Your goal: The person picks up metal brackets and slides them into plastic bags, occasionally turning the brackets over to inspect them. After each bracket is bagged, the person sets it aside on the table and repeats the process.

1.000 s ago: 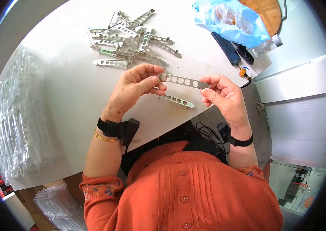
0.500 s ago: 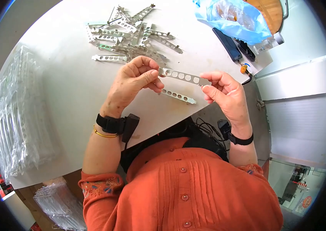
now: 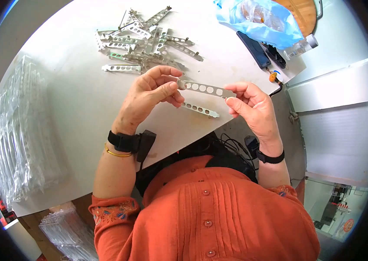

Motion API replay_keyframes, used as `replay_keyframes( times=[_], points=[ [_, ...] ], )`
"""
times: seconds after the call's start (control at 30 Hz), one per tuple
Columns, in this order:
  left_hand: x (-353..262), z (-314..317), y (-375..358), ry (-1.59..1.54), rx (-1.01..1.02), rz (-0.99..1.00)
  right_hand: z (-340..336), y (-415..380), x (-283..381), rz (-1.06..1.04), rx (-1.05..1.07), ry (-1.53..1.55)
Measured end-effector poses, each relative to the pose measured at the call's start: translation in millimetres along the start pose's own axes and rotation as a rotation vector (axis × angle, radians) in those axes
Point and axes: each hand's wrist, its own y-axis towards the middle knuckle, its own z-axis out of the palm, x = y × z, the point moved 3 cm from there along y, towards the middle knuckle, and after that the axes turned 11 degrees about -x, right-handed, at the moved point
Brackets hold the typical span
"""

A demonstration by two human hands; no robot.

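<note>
A flat silver metal slot bracket (image 3: pixel 205 88) with a row of round holes spans the space between my two hands, above the table. My right hand (image 3: pixel 253 106) pinches its right end between thumb and fingers. At its left end are the thumb and curled fingers of my left hand (image 3: pixel 151 91), with the index finger raised a little off it; the exact contact there is partly hidden. Just below lies a second slot bracket (image 3: pixel 201 109) on the white table (image 3: pixel 84 108), its left end hidden behind my left fingers.
Beyond my left hand is a loose pile of similar brackets (image 3: pixel 142 43). Clear plastic packs (image 3: pixel 23 130) stand on the left, with more plastic packs (image 3: pixel 69 232) below. A blue plastic bag (image 3: pixel 262 21), a phone (image 3: pixel 253 49) and a bottle (image 3: pixel 301 47) are at far right.
The left index finger and thumb have loosened and drawn slightly away from the bracket's left end. The right hand keeps its pinch, and the whole view has shifted slightly.
</note>
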Motion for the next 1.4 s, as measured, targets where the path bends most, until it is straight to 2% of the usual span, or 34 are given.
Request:
replay_keyframes(
  times=[0.87,1.0,1.23,1.4],
  points=[
    [8,-3,3,0.061,0.082,0.023,-2,-7,1,-0.031,0.028,0.008],
    [9,-1,3,0.068,0.037,0.049,3,-7,-1,-0.016,0.050,-0.017],
    [7,1,3,0.119,-0.033,0.032,-9,9,-24,0.051,-0.033,-0.021],
    [3,-6,2,0.349,-0.136,-0.026,-15,13,-49,0.174,-0.017,-0.019]
  ],
)
